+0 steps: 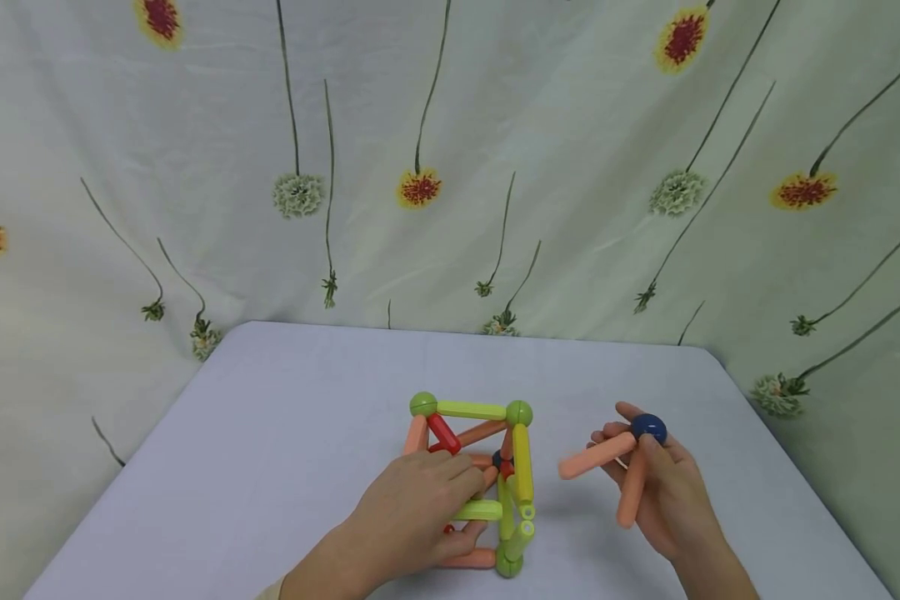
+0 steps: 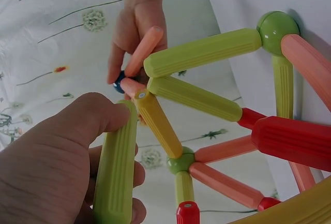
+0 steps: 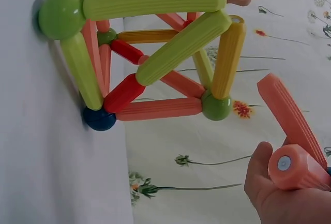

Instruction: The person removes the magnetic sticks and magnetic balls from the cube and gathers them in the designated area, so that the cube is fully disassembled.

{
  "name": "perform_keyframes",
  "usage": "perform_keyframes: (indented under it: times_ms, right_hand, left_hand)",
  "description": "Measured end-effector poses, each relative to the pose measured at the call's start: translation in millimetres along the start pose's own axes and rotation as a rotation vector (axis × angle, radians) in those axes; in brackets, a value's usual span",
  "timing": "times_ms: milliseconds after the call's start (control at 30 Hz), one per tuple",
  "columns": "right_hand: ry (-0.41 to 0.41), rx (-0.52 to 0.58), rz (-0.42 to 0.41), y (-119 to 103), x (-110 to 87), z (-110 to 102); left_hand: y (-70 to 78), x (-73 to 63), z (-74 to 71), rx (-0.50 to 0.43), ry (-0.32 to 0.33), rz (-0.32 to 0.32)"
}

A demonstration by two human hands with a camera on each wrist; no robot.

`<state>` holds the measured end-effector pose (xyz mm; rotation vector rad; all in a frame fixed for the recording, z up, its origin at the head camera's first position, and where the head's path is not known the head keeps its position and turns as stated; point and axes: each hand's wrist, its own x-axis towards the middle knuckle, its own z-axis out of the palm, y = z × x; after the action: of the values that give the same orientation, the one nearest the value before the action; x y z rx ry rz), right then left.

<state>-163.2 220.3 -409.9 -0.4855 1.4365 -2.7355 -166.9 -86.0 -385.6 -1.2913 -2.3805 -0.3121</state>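
Note:
My left hand (image 1: 412, 512) pinches a light green magnetic rod (image 2: 115, 177) between thumb and fingers, at the near left of a frame of rods and balls. Out to the right, my right hand (image 1: 673, 492) holds a dark blue ball (image 1: 649, 427) that has two salmon rods (image 1: 598, 456) sticking out of it, apart from the frame. That frame stands on the table, with green balls (image 3: 62, 14) at several corners and another blue ball (image 3: 99, 119) low down. A yellow rod (image 3: 228, 58) and two green rods meet at one corner with no ball between their ends. My left hand hides part of the frame.
A pale lavender table (image 1: 307, 392) lies under the frame and both hands. Behind it hangs a whitish cloth (image 1: 570, 125) printed with flowers and long stems.

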Motion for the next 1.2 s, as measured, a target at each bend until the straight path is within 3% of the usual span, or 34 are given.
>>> perform_keyframes:
  times_ms: [200, 500, 700, 800, 1000, 1200]
  right_hand:
    - [0.076, -0.12, 0.118, 13, 7.7, -11]
    - [0.068, -0.395, 0.19, 27, 21.2, -36]
    - [0.071, -0.715, 0.124, 34, 27.0, -50]
    - [0.081, -0.784, 0.122, 34, 30.7, -53]
    - [0.094, -0.734, 0.215, 29, 43.2, -61]
    - [0.134, -0.543, 0.312, 22, 59.0, -69]
  left_hand:
    - [-0.5, 0.1, 0.3, 0.003, -0.027, -0.006]
    - [-0.7, -0.9, -0.5, 0.011, -0.022, -0.004]
    - [-0.7, -1.7, -0.3, 0.022, -0.025, -0.01]
    - [-0.8, -2.3, -0.3, 0.026, -0.016, -0.008]
    - [-1.1, -2.0, 0.5, 0.028, -0.008, -0.007]
    - [-0.4, 0.4, 0.3, 0.021, -0.006, -0.002]
